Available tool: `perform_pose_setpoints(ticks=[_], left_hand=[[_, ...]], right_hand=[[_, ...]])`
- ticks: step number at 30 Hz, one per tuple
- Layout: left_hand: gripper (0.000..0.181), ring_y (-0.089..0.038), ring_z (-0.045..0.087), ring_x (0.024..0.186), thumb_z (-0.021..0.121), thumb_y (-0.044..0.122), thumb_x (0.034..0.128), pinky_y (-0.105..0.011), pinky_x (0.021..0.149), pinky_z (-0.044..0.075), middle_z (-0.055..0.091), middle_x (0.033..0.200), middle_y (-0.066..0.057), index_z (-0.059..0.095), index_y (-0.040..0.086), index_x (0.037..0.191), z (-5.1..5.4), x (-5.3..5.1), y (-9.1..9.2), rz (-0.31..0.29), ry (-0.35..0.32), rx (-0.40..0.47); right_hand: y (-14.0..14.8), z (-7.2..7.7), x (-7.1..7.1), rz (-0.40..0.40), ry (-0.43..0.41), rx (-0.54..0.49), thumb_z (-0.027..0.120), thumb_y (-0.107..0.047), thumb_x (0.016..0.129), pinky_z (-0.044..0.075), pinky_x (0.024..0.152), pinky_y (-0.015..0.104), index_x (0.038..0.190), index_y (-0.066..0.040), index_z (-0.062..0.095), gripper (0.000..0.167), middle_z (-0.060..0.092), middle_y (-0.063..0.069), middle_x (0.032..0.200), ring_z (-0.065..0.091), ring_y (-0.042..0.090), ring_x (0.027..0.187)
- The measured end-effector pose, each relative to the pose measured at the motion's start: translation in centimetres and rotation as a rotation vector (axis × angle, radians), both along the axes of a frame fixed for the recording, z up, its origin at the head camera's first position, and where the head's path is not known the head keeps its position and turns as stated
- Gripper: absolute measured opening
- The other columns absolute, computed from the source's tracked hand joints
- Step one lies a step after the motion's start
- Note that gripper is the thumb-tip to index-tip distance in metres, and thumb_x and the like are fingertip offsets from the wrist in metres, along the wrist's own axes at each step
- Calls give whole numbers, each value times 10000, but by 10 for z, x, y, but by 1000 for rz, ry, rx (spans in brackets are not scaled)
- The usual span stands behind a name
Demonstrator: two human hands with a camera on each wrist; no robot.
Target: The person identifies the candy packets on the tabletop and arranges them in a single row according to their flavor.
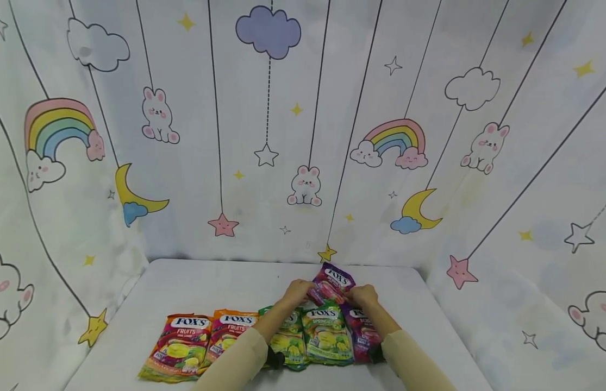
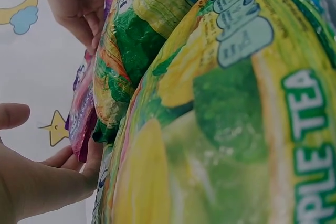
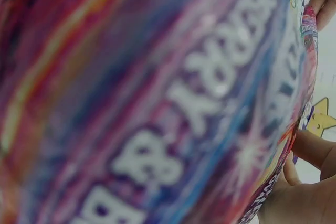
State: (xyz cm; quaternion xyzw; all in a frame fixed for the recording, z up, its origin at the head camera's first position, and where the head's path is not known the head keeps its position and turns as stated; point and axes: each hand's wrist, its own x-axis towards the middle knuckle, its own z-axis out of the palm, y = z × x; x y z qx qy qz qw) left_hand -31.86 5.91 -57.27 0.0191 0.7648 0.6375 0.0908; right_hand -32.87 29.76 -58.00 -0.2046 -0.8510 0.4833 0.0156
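A purple Fox's berries candy bag lies slanted at the back of the table, between both hands. My left hand touches its left edge; in the left wrist view the thumb stands away from the bag while the fingers reach its lower corner. At the bag's lower right, my right hand touches the edge, with fairly straight fingers in the left wrist view. Its fingertips are partly hidden. In front are two green spring tea bags and a second purple berries bag, partly behind my right arm.
Two orange-red Fox's fruits bags continue the front row to the left, the second partly behind my left sleeve. The white table meets a printed cloth backdrop at the back and sides.
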Motion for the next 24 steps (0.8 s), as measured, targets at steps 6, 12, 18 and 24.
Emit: perform_pose_setpoints(ticks=[6, 12, 18, 24], left_hand=[[523, -404, 670, 1004, 621, 268, 968, -482, 895, 587, 667, 1147, -254, 587, -138, 1295, 2, -1, -4, -2, -8, 35], [519, -411, 667, 997, 591, 267, 985, -494, 905, 584, 668, 1141, -257, 586, -146, 1300, 6, -1, -8, 20, 2, 31], [545, -430, 645, 1086, 588, 271, 989, -516, 959, 554, 633, 1244, -281, 553, -152, 1330, 12, -6, -10, 33, 1, 43], [512, -417, 642, 1089, 605, 254, 983, -520, 981, 545, 631, 1236, -273, 579, -142, 1307, 18, -12, -12, 49, 18, 78]], right_hand=[[-5, 1, 2, 9, 70, 45, 807, -128, 777, 492, 1012, 530, 1000, 101, 751, 324, 717, 287, 1087, 656, 406, 1041], [-15, 0, -1, 10, 115, -167, 748, -40, 876, 569, 961, 431, 1158, 139, 710, 336, 771, 200, 961, 777, 222, 802], [-20, 2, -6, 8, 157, -212, 780, -63, 896, 476, 1075, 515, 1148, 116, 726, 313, 784, 150, 906, 776, 185, 778], [-23, 7, -10, 4, 184, -207, 803, -63, 883, 489, 1057, 509, 1092, 96, 746, 268, 784, 140, 891, 775, 180, 784]])
